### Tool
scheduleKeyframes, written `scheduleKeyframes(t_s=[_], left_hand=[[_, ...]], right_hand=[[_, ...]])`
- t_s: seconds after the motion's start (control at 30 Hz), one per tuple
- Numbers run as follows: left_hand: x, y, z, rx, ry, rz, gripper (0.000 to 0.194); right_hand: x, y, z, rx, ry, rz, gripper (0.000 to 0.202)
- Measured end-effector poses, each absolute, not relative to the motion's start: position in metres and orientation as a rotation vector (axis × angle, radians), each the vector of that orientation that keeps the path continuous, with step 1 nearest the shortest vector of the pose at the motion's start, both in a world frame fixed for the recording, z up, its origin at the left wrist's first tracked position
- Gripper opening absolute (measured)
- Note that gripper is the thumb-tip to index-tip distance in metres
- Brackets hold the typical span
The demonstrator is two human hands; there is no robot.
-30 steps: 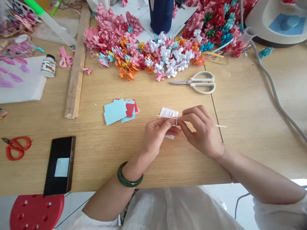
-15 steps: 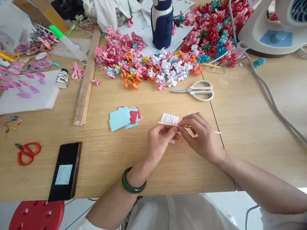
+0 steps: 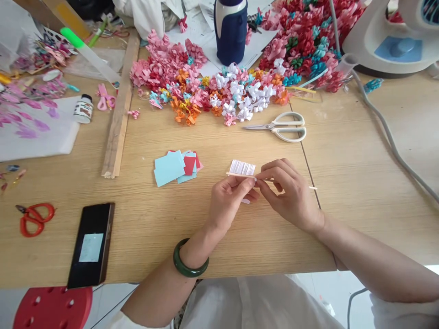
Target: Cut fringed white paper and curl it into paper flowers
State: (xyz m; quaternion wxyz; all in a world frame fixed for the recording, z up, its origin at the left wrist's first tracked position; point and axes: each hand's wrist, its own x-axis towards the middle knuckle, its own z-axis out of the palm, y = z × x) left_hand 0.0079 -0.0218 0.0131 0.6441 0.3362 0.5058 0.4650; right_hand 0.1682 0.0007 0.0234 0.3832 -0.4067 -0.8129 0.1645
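My left hand [image 3: 227, 197], a dark green bangle [image 3: 181, 267] on its wrist, pinches a thin wooden stick [image 3: 236, 174] between thumb and fingers. My right hand [image 3: 291, 194] pinches the same stick close to the left fingertips, and the stick's far end sticks out past that hand to the right. White paper with a finely cut fringe [image 3: 243, 167] stands up behind the stick at my left fingers. Part of the white paper also shows below them. Where paper and stick meet is hidden by my fingertips.
Light blue, red and pink paper pieces [image 3: 169, 168] lie to the left. White-handled scissors [image 3: 288, 127] lie ahead, before a heap of small paper flowers [image 3: 236, 93] and a dark blue bottle [image 3: 231, 36]. A phone [image 3: 91, 246], red-handled cutters [image 3: 36, 219] and a wooden strip [image 3: 120, 114] are leftward.
The view has shifted slightly, so the table things sit a little further left and up. My hands keep nearly the same pinch on the stick.
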Motion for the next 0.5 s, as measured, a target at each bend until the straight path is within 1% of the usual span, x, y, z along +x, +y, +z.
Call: scheduleKeyframes(t_s=[0.2,0.37,0.5], left_hand=[[0.0082,-0.0218,0.009,0.82,1.193,1.128,0.028],[0.0068,-0.0223,0.0086,0.877,1.204,1.16,0.025],[0.0064,-0.0227,0.0101,0.907,1.2,1.153,0.024]], right_hand=[[0.168,0.0015,0.026,-1.036,-2.094,0.44,0.012],[0.1681,0.0026,0.0257,-1.029,-2.042,0.525,0.008],[0.1681,0.0024,0.0245,-1.018,-2.006,0.567,0.009]])
